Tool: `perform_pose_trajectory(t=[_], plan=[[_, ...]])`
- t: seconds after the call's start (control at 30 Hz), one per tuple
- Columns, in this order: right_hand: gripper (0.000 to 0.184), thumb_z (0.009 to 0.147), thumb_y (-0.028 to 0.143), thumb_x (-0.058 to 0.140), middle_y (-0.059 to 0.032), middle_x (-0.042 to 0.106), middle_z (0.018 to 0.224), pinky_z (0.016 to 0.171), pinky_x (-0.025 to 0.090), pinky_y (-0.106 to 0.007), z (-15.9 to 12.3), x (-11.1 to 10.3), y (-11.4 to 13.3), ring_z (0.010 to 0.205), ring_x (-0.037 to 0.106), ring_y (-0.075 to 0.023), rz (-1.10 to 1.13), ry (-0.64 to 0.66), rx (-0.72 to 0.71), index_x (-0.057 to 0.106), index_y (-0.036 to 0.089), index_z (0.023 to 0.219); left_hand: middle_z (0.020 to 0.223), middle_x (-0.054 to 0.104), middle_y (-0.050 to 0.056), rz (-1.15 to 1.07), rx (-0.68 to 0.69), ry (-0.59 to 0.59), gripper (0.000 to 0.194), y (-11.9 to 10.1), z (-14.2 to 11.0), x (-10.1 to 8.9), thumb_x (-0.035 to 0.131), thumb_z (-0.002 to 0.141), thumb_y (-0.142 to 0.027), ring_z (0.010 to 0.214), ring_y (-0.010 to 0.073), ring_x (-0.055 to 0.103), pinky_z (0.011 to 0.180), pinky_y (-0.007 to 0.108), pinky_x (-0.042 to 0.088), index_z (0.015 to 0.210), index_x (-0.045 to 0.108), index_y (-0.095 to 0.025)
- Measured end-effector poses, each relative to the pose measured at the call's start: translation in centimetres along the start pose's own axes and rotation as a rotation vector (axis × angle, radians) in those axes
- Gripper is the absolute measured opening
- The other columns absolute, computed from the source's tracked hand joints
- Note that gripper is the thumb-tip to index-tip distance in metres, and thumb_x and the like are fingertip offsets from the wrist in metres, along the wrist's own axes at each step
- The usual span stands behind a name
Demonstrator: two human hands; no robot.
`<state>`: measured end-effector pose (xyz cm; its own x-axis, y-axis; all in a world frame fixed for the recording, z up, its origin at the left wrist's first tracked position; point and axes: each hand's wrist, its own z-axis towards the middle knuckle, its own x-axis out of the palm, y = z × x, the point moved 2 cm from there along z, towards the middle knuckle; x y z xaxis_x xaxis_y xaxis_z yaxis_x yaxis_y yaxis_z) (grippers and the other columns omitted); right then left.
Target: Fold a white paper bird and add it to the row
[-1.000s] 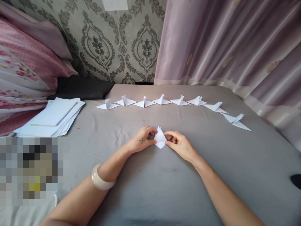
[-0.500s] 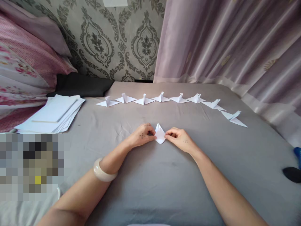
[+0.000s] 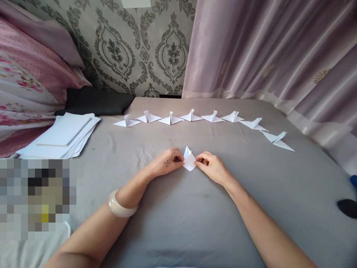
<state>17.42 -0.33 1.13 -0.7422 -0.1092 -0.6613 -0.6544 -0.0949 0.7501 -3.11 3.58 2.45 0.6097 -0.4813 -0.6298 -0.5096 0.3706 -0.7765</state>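
Observation:
A small folded paper (image 3: 189,162), white and kite-shaped, is between my two hands in the middle of the grey sheet. Its upper end shows a split, narrow point. My left hand (image 3: 169,161) pinches its left corner between thumb and finger, with a pale bangle on that wrist. At the opposite corner, my right hand (image 3: 211,166) is closed in a similar pinch. Beyond the hands, several white origami birds (image 3: 170,118) stand in a curved row, wings spread to the sides.
A stack of white paper (image 3: 60,136) lies at the left, beside a folded black cloth (image 3: 97,101). Grey bedding (image 3: 178,223) covers the surface. A pink curtain (image 3: 267,52) hangs at the back right. A dark rounded object (image 3: 348,208) sits at the right edge.
The folded paper's upper flaps stand a little further apart, its point slightly left of before. Both hands keep their pinch and have shifted very slightly left.

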Motion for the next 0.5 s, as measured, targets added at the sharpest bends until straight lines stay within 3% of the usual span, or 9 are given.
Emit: perform_pose_trajectory(t=[0.13, 0.3, 0.5], plan=[[0.011, 0.084, 0.028, 0.059, 0.0020, 0.057, 0.078, 0.058, 0.039, -0.024, -0.3, 0.1, 0.0, 0.059, 0.049, -0.0096, 0.005, 0.003, -0.066, 0.068, 0.023, 0.080, 0.077, 0.056, 0.000, 0.011, 0.039, -0.001, 0.007, -0.1, -0.2, 0.3, 0.059, 0.078, -0.017, 0.070, 0.0125, 0.053, 0.064, 0.023, 0.041, 0.071, 0.063, -0.017], [0.016, 0.089, 0.021, 0.053, -0.0004, 0.061, 0.089, 0.068, 0.043, -0.024, -1.0, 0.0, 0.2, 0.072, 0.057, -0.0114, -0.010, 0.008, -0.193, 0.069, 0.024, 0.089, 0.078, 0.060, 0.002, 0.125, 0.191, -0.019, 0.014, 0.0, -0.7, 0.7, 0.053, 0.082, -0.014, 0.079, 0.0150, 0.057, 0.069, 0.024, 0.044, 0.075, 0.065, -0.018], [0.026, 0.094, 0.012, 0.042, -0.0041, 0.062, 0.095, 0.067, 0.043, -0.026, -2.2, 0.3, 0.9, 0.072, 0.057, -0.0132, -0.336, -0.024, -0.359, 0.066, 0.021, 0.095, 0.088, 0.063, 0.006, 0.347, 0.352, -0.027, 0.022, 0.0, -1.3, 1.0, 0.045, 0.089, -0.013, 0.088, 0.0172, 0.057, 0.076, 0.025, 0.047, 0.085, 0.066, -0.019]])
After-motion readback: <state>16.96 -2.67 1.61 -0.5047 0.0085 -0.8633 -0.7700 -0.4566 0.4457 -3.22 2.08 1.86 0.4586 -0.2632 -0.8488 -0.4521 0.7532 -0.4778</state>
